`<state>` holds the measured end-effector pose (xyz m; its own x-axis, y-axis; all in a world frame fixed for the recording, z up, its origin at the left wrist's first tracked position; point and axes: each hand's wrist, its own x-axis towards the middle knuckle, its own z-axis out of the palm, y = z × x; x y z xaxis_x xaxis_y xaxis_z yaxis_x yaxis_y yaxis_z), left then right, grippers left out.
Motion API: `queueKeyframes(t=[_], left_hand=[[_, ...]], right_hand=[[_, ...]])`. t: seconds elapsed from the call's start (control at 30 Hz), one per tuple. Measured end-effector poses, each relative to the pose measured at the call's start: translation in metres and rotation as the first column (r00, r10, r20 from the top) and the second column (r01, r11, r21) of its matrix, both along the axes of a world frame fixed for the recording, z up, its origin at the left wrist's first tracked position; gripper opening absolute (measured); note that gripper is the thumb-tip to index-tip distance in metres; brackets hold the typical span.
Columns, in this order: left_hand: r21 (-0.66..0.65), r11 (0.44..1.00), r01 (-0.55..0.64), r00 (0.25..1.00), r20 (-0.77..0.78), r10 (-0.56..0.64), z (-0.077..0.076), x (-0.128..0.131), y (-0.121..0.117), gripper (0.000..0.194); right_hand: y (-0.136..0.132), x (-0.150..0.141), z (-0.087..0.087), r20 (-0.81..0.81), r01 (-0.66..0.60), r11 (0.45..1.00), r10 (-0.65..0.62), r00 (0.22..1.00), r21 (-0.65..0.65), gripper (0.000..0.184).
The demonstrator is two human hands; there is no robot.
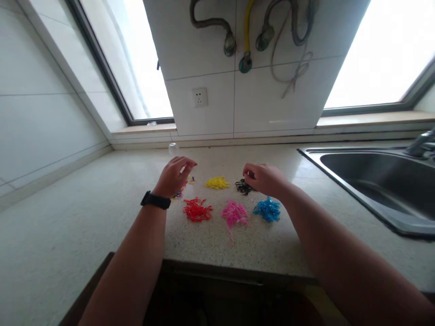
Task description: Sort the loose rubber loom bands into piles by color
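Note:
My left hand, with a dark band on the wrist, is over a small mixed-colour pile of what look like small rubber bands, partly hiding it. Its fingers are bent, with a gap between thumb and forefinger; I see nothing held. My right hand is curled with fingertips together at the black rubber bands, covering their right side. What it pinches, if anything, is hidden. Between the hands lies a yellow pile. Nearer me are a red pile, a pink pile and a blue pile.
The piles lie on a pale speckled counter. A clear cup-like object stands behind my left hand. At the right is a steel sink with a faucet. A tiled wall with a socket and hoses rises behind.

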<state>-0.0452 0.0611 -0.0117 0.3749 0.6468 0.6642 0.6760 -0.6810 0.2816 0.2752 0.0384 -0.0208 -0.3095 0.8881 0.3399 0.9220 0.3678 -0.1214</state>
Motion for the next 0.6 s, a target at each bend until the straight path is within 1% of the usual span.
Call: queueKeyframes(t=[0.07, 0.13, 0.17, 0.2, 0.23, 0.27, 0.33, 0.43, 0.47, 0.53, 0.6], left_hand=[[0.005, 0.995, -0.105, 0.99, 0.092, 0.104, -0.001, -0.017, 0.008, 0.042], [-0.052, 0.973, -0.223, 0.961, 0.154, 0.228, -0.004, -0.033, 0.017, 0.052], [-0.093, 0.954, -0.284, 0.942, 0.16, 0.296, -0.007, -0.04, 0.022, 0.055], [-0.135, 0.932, -0.337, 0.925, 0.137, 0.355, -0.009, -0.047, 0.026, 0.056], [-0.183, 0.906, -0.381, 0.912, 0.083, 0.401, -0.011, -0.054, 0.03, 0.053], [-0.244, 0.88, -0.407, 0.907, 0.005, 0.421, -0.013, -0.059, 0.033, 0.05], [-0.339, 0.839, -0.426, 0.904, -0.115, 0.412, -0.018, -0.067, 0.036, 0.044], [-0.453, 0.8, -0.393, 0.919, -0.214, 0.331, -0.023, -0.072, 0.036, 0.034], [-0.497, 0.78, -0.381, 0.924, -0.243, 0.297, -0.024, -0.072, 0.036, 0.031], [-0.578, 0.729, -0.367, 0.927, -0.292, 0.236, -0.025, -0.072, 0.034, 0.03], [-0.622, 0.694, -0.362, 0.927, -0.318, 0.198, -0.024, -0.071, 0.032, 0.033]], right_hand=[[0.004, 0.0, -0.006, -0.036, -0.01, 0.999, 0.011, 0.999, 0.036, 0.022], [0.007, 0.002, -0.01, -0.063, -0.005, 0.998, 0.009, 0.998, 0.06, 0.022], [0.009, 0.003, -0.011, -0.078, 0.007, 0.997, -0.002, 0.997, 0.073, 0.022], [0.011, 0.005, -0.013, -0.092, 0.016, 0.996, -0.008, 0.996, 0.083, 0.022], [0.012, 0.006, -0.013, -0.103, 0.028, 0.995, -0.018, 0.995, 0.094, 0.022], [0.014, 0.008, -0.014, -0.105, 0.036, 0.994, -0.026, 0.994, 0.099, 0.022], [0.016, 0.01, -0.015, -0.104, 0.042, 0.994, -0.031, 0.994, 0.101, 0.021], [0.018, 0.011, -0.017, -0.101, 0.034, 0.996, -0.025, 0.995, 0.085, 0.021], [0.018, 0.011, -0.018, -0.103, 0.032, 0.996, -0.023, 0.994, 0.082, 0.022], [0.019, 0.011, -0.019, -0.111, 0.025, 0.996, -0.015, 0.994, 0.082, 0.021], [0.018, 0.01, -0.02, -0.115, 0.011, 0.996, -0.001, 0.993, 0.086, 0.021]])
